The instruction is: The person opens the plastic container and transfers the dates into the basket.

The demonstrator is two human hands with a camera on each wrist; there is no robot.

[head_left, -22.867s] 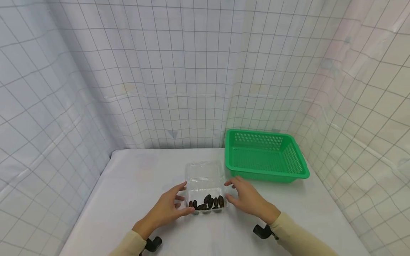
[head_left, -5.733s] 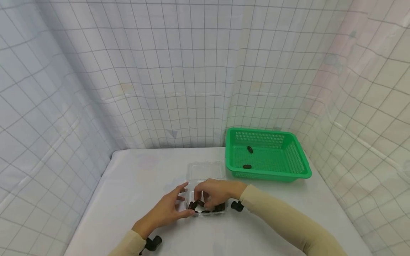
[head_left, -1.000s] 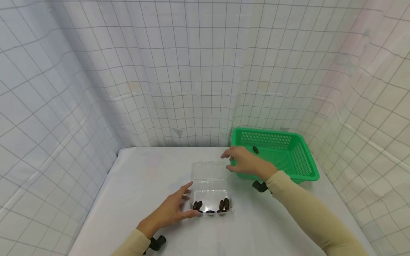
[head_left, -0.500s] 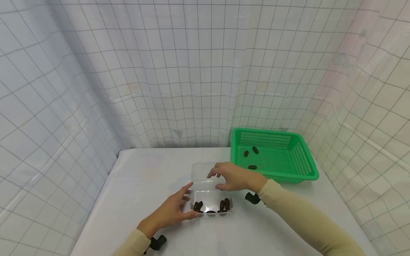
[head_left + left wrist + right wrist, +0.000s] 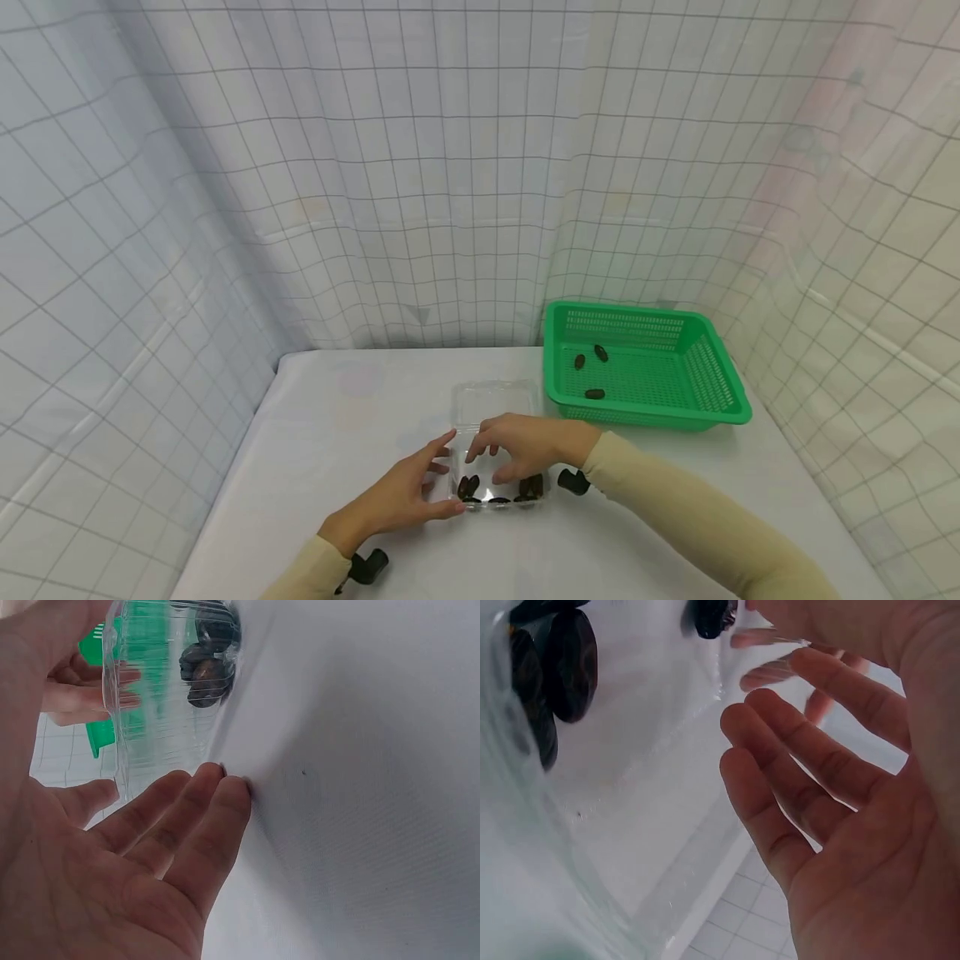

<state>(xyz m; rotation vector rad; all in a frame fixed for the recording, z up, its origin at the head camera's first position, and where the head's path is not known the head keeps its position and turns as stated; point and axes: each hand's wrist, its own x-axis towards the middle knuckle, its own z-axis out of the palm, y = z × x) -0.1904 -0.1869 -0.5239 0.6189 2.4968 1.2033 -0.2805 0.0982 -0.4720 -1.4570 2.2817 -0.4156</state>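
A clear plastic clamshell box (image 5: 495, 403) lies with its lid folded back on the white table. Inside are several dark, glossy dates (image 5: 472, 485), gathered along the front and at both front corners. My left hand (image 5: 405, 493) lies along the box's left side, thumb by the front left corner. In the left wrist view its fingers (image 5: 214, 840) are extended and hold nothing. Over the box's middle reaches my right hand (image 5: 528, 446), fingers apart and bent slightly down. The right wrist view shows dates (image 5: 571, 667) away from its fingertips, nothing between them.
A green plastic basket (image 5: 645, 412) stands behind and to the right of the box, with three dates (image 5: 595, 393) on its perforated floor. Grid-patterned white curtains (image 5: 420, 167) enclose the table (image 5: 337, 417) at the back and both sides.
From beside the basket, my right hand has moved left and forward into the box. Earlier the basket held no dates, then two, now three. My left hand keeps its place.
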